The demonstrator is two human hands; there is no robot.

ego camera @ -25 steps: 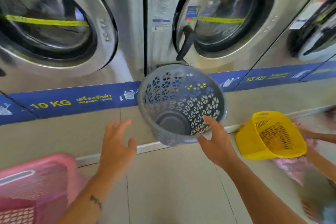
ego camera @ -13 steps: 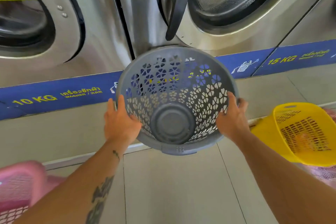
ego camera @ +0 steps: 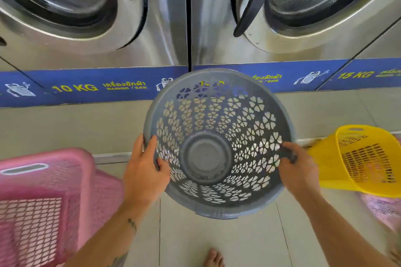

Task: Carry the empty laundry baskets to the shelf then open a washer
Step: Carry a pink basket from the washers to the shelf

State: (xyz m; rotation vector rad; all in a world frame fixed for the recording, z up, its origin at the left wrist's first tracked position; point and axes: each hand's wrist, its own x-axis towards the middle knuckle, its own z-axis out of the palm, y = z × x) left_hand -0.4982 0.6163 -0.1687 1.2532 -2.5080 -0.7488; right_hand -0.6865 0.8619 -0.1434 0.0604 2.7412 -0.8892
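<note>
Holding up a round grey plastic laundry basket with flower-shaped cutouts (ego camera: 206, 155), empty and tipped mouth-first toward the camera, below the seam between the left steel front-loading washer (ego camera: 156, 28) and the right steel front-loading washer (ego camera: 217, 28). Gripping its left rim with the left hand (ego camera: 145, 171), thumb hooked inside the wall, and its right rim with the right hand (ego camera: 297, 171), fingers curled over the edge. Half a second back, only pressing flat palms against the outer sides; now clamped on the rim itself. Carried lower in view than before, clear of the pale tiled floor (ego camera: 217, 238) and overlapping the blue "10 KG" strip (ego camera: 86, 88) along the washer bases. Both washer doors shut, black lever handle (ego camera: 251, 2) on the right one untouched. To the left, more of a pink rectangular mesh plastic basket (ego camera: 43, 191) than earlier; to the right, a yellow mesh plastic basket (ego camera: 364, 158), tilted, just beside the right hand. Newly in view at the bottom edge, a bare foot (ego camera: 213, 258)
</note>
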